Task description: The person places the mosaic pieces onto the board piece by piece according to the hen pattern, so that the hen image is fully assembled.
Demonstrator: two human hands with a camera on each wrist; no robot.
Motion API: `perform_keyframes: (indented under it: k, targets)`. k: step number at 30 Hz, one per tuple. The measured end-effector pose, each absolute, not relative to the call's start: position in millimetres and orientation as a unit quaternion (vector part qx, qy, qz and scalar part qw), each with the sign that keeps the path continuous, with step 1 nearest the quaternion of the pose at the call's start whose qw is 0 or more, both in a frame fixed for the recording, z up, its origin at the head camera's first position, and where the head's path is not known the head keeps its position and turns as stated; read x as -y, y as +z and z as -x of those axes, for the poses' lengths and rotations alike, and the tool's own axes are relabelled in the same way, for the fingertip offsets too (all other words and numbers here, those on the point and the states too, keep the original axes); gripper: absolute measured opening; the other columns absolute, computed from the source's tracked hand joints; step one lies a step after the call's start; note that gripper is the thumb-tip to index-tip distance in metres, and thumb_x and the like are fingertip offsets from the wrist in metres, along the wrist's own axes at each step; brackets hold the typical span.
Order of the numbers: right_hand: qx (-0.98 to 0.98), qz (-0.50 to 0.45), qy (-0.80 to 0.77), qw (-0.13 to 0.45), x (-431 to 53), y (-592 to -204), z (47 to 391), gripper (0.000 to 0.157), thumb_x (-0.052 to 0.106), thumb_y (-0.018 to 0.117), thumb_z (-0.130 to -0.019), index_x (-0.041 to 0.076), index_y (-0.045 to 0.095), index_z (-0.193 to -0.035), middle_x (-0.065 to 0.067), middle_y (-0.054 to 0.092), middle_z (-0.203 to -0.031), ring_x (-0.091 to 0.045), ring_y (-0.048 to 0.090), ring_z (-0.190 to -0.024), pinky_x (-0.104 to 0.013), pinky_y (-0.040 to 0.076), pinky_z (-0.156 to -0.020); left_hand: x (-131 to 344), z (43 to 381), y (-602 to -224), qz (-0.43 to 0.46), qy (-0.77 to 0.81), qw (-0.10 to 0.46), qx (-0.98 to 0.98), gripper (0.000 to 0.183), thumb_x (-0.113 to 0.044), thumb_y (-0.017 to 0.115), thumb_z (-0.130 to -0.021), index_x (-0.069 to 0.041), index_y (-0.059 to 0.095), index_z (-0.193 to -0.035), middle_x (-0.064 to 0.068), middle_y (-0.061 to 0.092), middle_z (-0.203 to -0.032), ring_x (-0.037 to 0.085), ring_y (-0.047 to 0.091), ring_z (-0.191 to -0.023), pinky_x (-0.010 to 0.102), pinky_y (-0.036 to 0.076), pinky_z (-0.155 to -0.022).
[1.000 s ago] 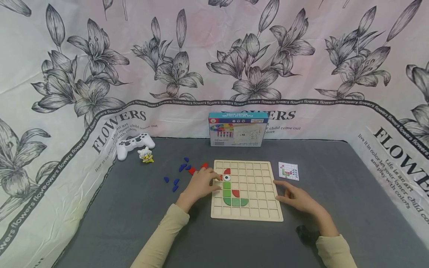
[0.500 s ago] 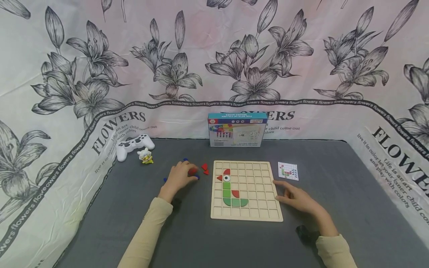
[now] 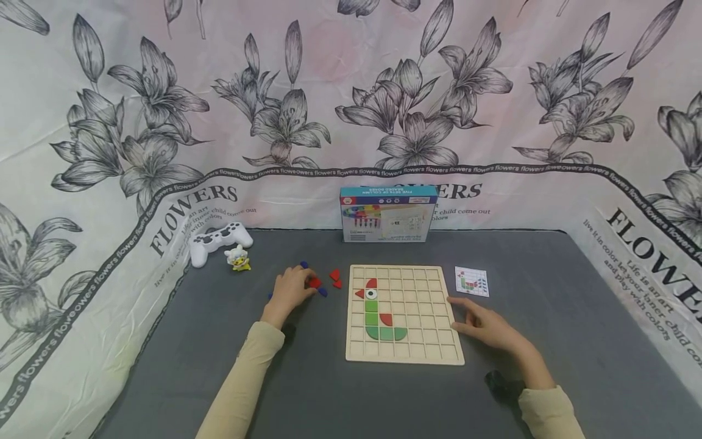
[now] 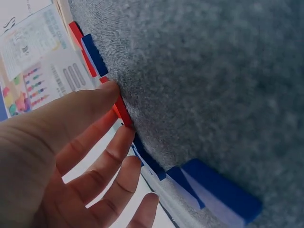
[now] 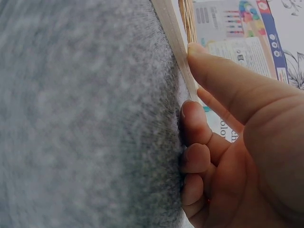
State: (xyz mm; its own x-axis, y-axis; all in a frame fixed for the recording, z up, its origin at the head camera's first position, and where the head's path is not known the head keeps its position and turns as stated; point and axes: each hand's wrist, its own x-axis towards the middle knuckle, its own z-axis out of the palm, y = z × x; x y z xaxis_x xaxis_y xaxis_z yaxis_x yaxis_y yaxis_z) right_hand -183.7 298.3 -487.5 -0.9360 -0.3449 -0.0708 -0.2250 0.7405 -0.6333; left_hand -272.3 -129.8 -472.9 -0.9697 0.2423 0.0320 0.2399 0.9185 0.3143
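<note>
Head view: just left of the pale wooden grid board (image 3: 421,310), the left hand (image 3: 290,289) pinches a flat red piece (image 4: 123,113) between thumb and fingers, though whether it is lifted is hard to tell, with dark-blue pieces (image 4: 221,190) close by. The board's cells hold a red triangle (image 3: 359,294), an eye disc (image 3: 371,294), two red quarter-rounds (image 3: 386,319) and an L of green pieces (image 3: 386,333). The right hand (image 3: 485,324), its fingers relaxed, touches the board's right edge.

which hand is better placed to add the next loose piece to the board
Left hand, likely: its fingers touch a red piece near blue pieces, while the right hand touches the edge of the board away from them.
</note>
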Motion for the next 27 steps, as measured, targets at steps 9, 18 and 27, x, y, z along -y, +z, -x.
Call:
perform_keyframes:
  k: [9, 18, 27]
  targets:
    - [-0.925, 0.155, -0.334, 0.093, -299, -488, 182, 0.058, 0.034, 0.064, -0.086, 0.014, 0.043, -0.137, 0.004, 0.047, -0.069, -0.004, 0.039, -0.055, -0.022, 0.034, -0.051, 128, 271, -473, -0.126, 0.172, 0.000, -0.977, 0.028, -0.018, 0.074, -0.077, -0.015, 0.069, -0.105, 0.006, 0.062, -0.094, 0.025, 0.055, -0.088, 0.044, 0.042, -0.073]
    - [-0.924, 0.163, -0.333, 0.091, -300, -486, 185, 0.058, 0.034, 0.063, -0.087, 0.014, 0.042, -0.137, 0.003, 0.047, -0.069, -0.004, 0.039, -0.054, -0.022, 0.034, -0.050, 114, 255, -460, -0.139, 0.170, -0.049, -0.974, 0.028, -0.019, 0.073, -0.077, -0.015, 0.069, -0.105, 0.007, 0.062, -0.094, 0.026, 0.054, -0.086, 0.045, 0.043, -0.072]
    - [-0.924, 0.155, -0.336, 0.099, -300, -485, 185, 0.059, 0.036, 0.063, -0.087, 0.014, 0.042, -0.138, 0.002, 0.047, -0.070, -0.005, 0.038, -0.055, -0.022, 0.033, -0.051, 86, 242, -459, -0.190, 0.192, -0.041, -0.962, 0.031, -0.022, 0.074, -0.078, -0.018, 0.067, -0.109, 0.004, 0.062, -0.101, 0.024, 0.053, -0.093, 0.048, 0.043, -0.081]
